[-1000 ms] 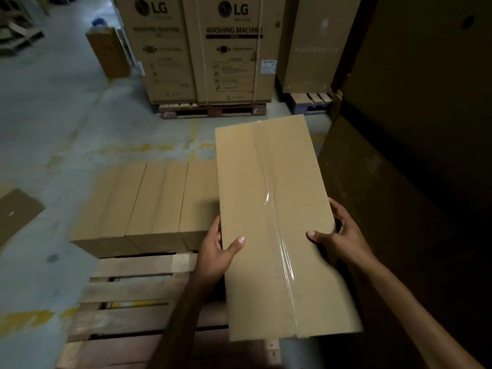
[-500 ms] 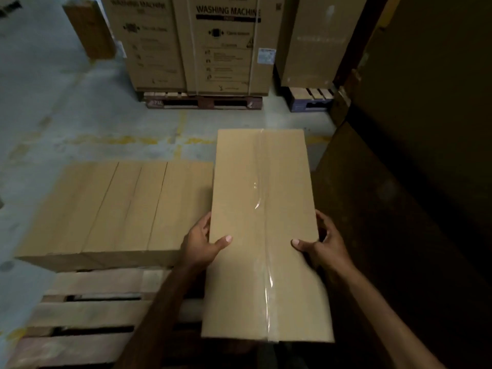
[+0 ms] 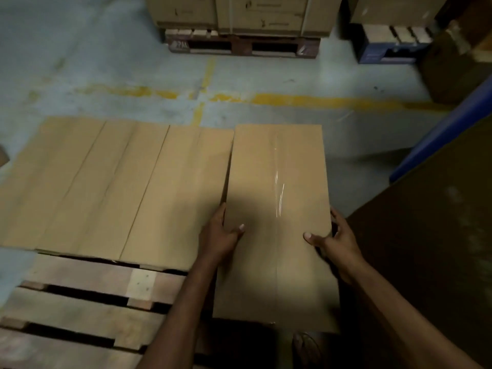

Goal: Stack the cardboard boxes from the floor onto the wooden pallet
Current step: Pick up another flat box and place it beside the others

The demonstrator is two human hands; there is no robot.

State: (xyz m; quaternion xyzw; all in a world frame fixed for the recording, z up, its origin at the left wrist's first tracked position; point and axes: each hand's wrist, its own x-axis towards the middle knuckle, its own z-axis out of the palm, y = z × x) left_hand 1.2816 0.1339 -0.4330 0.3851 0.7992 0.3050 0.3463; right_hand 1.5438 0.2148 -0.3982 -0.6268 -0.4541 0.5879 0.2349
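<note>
A long cardboard box (image 3: pixel 277 222), sealed down its middle with clear tape (image 3: pixel 280 193), is held just right of the centre of the frame. Its left edge is gripped by the left hand (image 3: pixel 218 235): the thumb is laid on the top face, while the fingers are tucked down the side and hidden. Its right edge is gripped by the right hand (image 3: pixel 339 239), whose thumb is pressed on the top face and whose fingers (image 3: pixel 337 219) are curled round the edge. The box is turned lengthwise away from the camera, its left side just beside a row of boxes (image 3: pixel 119 187) laid across the far part of the wooden pallet (image 3: pixel 80 302) at centre left. Whether the held box touches that row, or rests on the pallet, cannot be told. Bare slats are seen at lower left. Beyond the boxes the grey floor (image 3: pixel 106 62) is crossed by a worn yellow line (image 3: pixel 306 99). At the top edge large cartons (image 3: pixel 261 12) are stood on another pallet (image 3: pixel 239 46). The right side is filled by a dark brown cardboard surface (image 3: pixel 426 249)
</note>
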